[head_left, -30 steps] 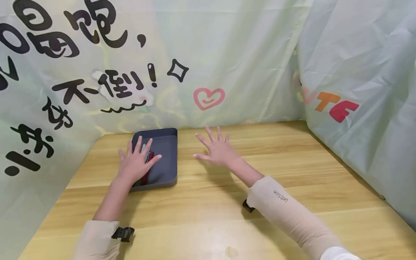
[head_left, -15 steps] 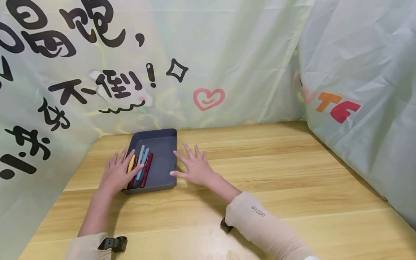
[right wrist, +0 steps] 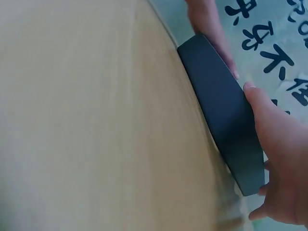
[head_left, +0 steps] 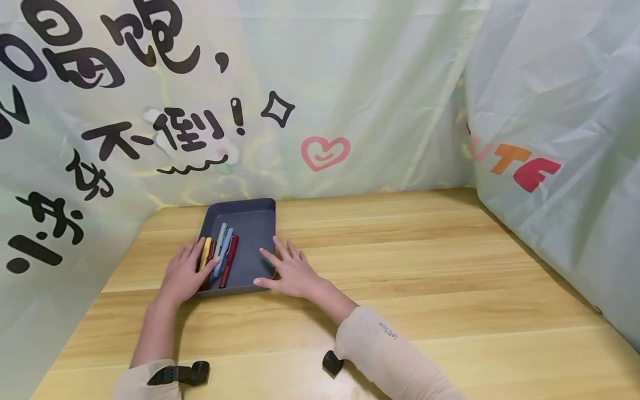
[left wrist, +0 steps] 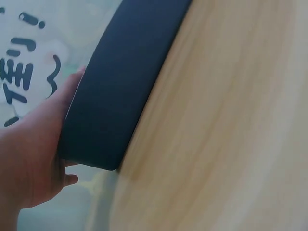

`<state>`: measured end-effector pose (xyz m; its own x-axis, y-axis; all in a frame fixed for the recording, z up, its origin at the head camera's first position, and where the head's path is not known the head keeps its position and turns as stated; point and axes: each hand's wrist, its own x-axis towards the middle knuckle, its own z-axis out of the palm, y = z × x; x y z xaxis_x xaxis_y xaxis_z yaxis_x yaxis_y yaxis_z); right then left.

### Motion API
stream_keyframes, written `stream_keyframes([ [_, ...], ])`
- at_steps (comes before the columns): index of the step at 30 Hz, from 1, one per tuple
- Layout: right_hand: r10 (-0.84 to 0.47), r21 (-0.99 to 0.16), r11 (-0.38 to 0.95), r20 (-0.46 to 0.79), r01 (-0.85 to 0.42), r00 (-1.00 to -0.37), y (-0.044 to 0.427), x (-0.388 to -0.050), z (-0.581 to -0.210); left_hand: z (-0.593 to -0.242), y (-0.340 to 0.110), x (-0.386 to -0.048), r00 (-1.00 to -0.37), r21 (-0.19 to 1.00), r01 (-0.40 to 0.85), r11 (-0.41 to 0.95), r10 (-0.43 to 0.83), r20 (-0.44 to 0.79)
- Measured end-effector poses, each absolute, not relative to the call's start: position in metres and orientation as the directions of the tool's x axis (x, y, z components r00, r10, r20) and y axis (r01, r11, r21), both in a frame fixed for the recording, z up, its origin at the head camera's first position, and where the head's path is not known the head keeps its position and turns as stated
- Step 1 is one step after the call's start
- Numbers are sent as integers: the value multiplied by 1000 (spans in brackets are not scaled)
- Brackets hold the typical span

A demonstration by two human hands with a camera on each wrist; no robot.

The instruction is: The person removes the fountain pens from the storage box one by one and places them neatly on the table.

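Observation:
A dark grey rectangular tray (head_left: 255, 236) lies on the table, with several pens inside it toward the left. Among them are a yellow pen (head_left: 205, 253), a pale grey-green pen (head_left: 220, 233), a blue pen (head_left: 223, 253) and a dark red pen (head_left: 229, 261). My left hand (head_left: 182, 275) is at the tray's left side, fingers extended along the wall and thumb over the pens. At the right side, my right hand (head_left: 295, 276) spreads its fingers over the rim, thumb toward the near corner. Both wrist views show the tray's near outer wall (left wrist: 120, 86) beside the hands.
The wooden table (head_left: 425, 266) extends to the right of the tray. A printed cloth (head_left: 390, 100) hangs along its back and sides, close behind the tray. Black wrist cameras (head_left: 200, 372) sit under both forearms.
My right hand has moved left and nearer to me, reaching the tray's right rim. My left hand has drawn back from above the pens to the left edge, uncovering them.

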<state>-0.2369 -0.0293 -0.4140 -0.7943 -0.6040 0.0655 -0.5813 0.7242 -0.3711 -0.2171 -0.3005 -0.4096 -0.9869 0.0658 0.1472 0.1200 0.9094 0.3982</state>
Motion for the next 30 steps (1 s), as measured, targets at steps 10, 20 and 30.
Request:
stream_keyframes([
  [10,-621,-360,708,92,-607,-779,-27,-239,-423,-420,-301,-215,-994,513,61,856,2,114],
  [20,-599,-369,719,103,-590,-794,-26,-237,-427,-418,-299,-216,-998,523,25,852,-11,64],
  [30,-607,-370,711,106,-598,-788,-15,-237,-424,-418,-290,-216,-999,534,21,845,-9,53],
])
